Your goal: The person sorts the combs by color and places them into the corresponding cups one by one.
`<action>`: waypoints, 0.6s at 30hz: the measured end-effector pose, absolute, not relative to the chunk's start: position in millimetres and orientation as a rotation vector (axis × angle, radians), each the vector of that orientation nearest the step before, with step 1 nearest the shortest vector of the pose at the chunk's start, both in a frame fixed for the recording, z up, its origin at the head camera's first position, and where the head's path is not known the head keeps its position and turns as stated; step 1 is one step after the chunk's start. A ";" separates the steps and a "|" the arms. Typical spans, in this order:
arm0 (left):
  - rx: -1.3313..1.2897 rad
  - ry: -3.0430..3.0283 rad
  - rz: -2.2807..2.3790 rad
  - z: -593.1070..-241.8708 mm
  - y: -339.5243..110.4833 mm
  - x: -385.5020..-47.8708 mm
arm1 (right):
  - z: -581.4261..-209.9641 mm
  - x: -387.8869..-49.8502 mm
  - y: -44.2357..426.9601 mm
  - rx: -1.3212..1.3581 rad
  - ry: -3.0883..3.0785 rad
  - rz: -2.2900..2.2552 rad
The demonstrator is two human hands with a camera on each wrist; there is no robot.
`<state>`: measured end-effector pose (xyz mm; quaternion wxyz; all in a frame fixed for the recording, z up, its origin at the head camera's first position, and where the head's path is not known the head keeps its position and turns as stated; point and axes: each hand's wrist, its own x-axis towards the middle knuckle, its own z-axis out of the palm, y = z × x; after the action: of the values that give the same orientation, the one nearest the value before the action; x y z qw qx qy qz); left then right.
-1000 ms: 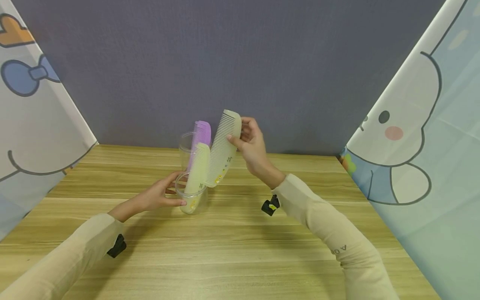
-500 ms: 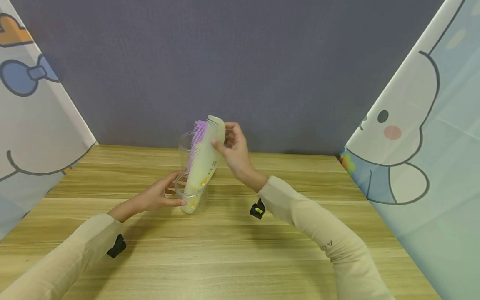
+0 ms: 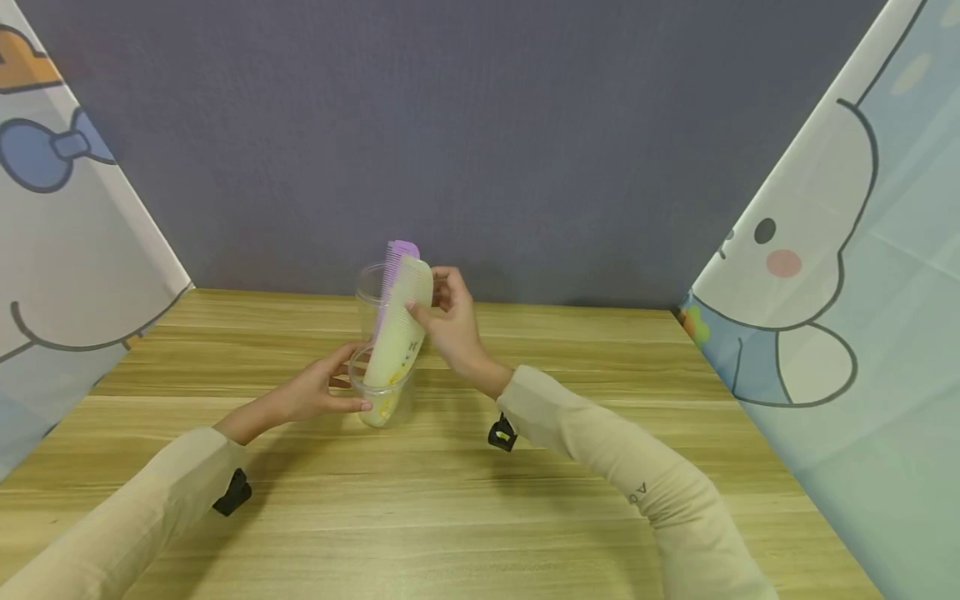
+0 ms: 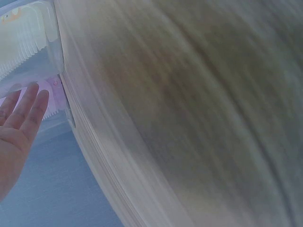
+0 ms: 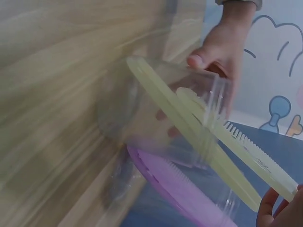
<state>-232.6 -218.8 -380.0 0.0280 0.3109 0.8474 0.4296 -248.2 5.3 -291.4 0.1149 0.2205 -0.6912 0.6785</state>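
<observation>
My right hand (image 3: 453, 325) pinches a pale comb (image 3: 418, 292) near its upper end, thumb in front and fingers behind. The comb slants, its lower end inside the nearer clear plastic cup (image 3: 402, 402). My left hand (image 3: 315, 390) holds this cup from the left, thumb on the near side, fingers on the far side. Another pale yellow comb (image 5: 163, 97) leans inside the same cup in the right wrist view; in the head view the held comb mostly hides it. A purple comb (image 3: 403, 248) stands in a second clear cup (image 3: 371, 285) just behind.
The cups stand on a wood-grain table (image 3: 420, 517). A dark grey wall panel (image 3: 480, 150) rises close behind them. Cartoon-printed panels (image 3: 795, 333) flank the table on both sides.
My right hand has moved left and down with the pale comb, bringing its lower end into the nearer cup. My left hand and both cups have stayed put.
</observation>
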 end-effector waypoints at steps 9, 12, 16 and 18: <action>0.958 2.603 1.343 -380.2 -219.9 -232.8 | -304.5 -246.3 -0.7 0.628 -2.055 1.910; 0.959 2.606 1.341 -380.5 -220.0 -233.0 | -296.7 -235.7 -1.1 0.615 -2.065 1.931; 0.968 2.621 1.329 -382.0 -220.0 -233.8 | -285.1 -223.1 -1.5 0.596 -2.082 1.954; 0.974 2.628 1.328 -382.1 -220.0 -233.7 | -284.9 -223.0 -1.9 0.600 -2.097 1.935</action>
<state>-233.7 -220.0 -382.1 0.0203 0.3140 0.8472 0.4281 -223.0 -1.9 -284.9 0.1127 0.2045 -0.7145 0.6596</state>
